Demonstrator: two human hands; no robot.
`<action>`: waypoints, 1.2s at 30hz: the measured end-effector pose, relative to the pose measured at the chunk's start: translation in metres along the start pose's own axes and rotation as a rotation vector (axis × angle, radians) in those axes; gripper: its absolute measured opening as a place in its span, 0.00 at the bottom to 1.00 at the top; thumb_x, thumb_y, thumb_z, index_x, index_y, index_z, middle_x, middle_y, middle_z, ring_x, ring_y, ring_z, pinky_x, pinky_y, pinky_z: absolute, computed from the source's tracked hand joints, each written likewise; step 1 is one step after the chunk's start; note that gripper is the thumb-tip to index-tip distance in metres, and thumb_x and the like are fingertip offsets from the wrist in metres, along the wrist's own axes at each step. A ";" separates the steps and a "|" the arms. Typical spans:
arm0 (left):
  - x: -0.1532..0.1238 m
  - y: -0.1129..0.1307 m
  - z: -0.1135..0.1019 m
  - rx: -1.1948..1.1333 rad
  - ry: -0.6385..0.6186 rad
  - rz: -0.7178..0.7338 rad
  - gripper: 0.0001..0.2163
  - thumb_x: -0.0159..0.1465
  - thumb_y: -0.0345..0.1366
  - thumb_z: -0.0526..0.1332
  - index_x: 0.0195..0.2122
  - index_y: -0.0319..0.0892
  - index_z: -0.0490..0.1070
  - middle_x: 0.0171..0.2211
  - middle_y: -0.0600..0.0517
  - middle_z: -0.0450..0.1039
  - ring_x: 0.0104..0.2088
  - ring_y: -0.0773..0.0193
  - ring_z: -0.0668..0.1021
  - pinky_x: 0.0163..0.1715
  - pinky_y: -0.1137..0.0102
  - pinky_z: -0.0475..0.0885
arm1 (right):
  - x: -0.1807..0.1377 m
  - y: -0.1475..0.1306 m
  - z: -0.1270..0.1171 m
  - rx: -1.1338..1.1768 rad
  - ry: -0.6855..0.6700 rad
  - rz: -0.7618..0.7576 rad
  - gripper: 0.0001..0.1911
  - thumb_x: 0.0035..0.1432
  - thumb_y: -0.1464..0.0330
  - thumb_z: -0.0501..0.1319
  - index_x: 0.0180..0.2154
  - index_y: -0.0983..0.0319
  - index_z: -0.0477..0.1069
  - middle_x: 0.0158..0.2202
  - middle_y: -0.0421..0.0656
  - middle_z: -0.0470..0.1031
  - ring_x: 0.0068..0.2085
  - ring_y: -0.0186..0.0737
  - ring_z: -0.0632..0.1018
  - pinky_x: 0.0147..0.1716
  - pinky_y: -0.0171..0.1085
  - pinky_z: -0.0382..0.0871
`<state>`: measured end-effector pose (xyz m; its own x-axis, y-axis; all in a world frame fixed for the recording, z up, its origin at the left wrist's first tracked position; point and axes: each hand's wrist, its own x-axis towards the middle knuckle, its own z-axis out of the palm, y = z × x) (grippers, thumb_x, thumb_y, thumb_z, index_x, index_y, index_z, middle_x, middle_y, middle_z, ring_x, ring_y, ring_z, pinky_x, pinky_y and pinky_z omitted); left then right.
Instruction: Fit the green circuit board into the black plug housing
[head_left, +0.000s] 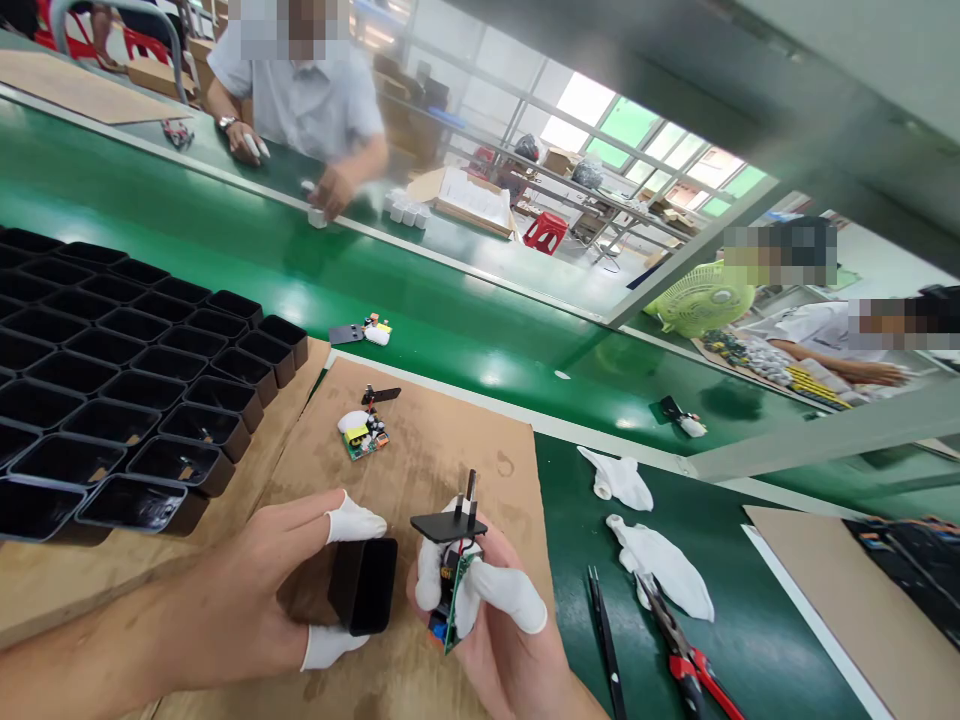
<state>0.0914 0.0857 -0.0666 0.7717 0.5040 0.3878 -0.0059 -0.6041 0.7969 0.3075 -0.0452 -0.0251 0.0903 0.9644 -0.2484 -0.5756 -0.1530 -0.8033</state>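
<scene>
The black case [364, 588] is gripped between thumb and finger of the left hand [240, 590], its mouth turned rightward. Just beside it, but apart, the circuit board [459, 605] is pinched by the right hand [514, 630], its long axis pointed away toward the pronged plate [448, 527], crosswise to the case's depth. Beyond, another board assembly [363, 436] is laid on cardboard [465, 430]; across the desk [480, 360], a white part [318, 217] is handled by a person [300, 110].

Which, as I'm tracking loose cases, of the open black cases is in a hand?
The black case held in the left hand; the other cases stand packed in rows on the left, with no hand on them.
</scene>
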 end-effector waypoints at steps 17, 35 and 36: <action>0.003 0.000 0.000 -0.069 -0.060 -0.034 0.23 0.60 0.30 0.78 0.56 0.56 0.80 0.49 0.53 0.89 0.45 0.52 0.91 0.39 0.67 0.87 | 0.000 0.003 -0.001 -0.132 -0.098 0.004 0.24 0.66 0.46 0.75 0.47 0.59 0.80 0.38 0.47 0.83 0.35 0.43 0.79 0.31 0.38 0.75; 0.001 -0.001 -0.001 -0.019 0.022 0.006 0.31 0.60 0.31 0.82 0.62 0.53 0.77 0.49 0.52 0.88 0.46 0.57 0.91 0.46 0.70 0.86 | 0.010 -0.003 -0.018 -1.045 0.306 -0.454 0.07 0.67 0.70 0.73 0.37 0.56 0.77 0.28 0.34 0.67 0.29 0.36 0.68 0.30 0.36 0.62; 0.000 -0.002 -0.001 -0.006 0.030 0.012 0.31 0.59 0.31 0.82 0.63 0.53 0.77 0.50 0.53 0.88 0.46 0.56 0.91 0.46 0.70 0.86 | 0.011 -0.003 -0.019 -1.178 0.279 -0.506 0.06 0.68 0.72 0.70 0.38 0.56 0.78 0.28 0.34 0.67 0.29 0.37 0.69 0.30 0.37 0.62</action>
<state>0.0910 0.0873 -0.0676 0.7519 0.5155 0.4110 -0.0188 -0.6064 0.7949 0.3262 -0.0380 -0.0356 0.3314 0.9153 0.2289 0.6094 -0.0225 -0.7925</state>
